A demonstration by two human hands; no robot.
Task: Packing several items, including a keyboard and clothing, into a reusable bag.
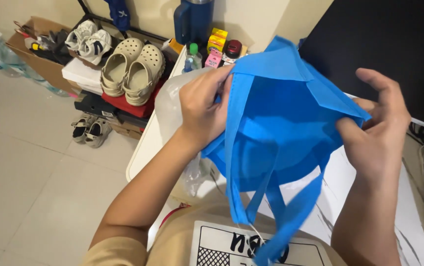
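Left hand (203,111): you pinch the left rim of the blue fabric bag (276,133), fingers closed on the cloth.
Right hand (376,128): thumb and fingers clamp the opposite rim corner.
Why: pulled apart, your two grips spread the mouth open.
Bag position: hanging between your hands above the white table (145,148), handles (281,216) dangling toward your chest.
Behind: clear plastic bag (172,101) near the table's left edge.

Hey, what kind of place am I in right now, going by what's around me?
Most likely a room in a home, perhaps near the entrance. Beige clogs and white sneakers sit on stacked boxes along the wall, small sandals lie on the tiled floor, and a white table holds bottles.
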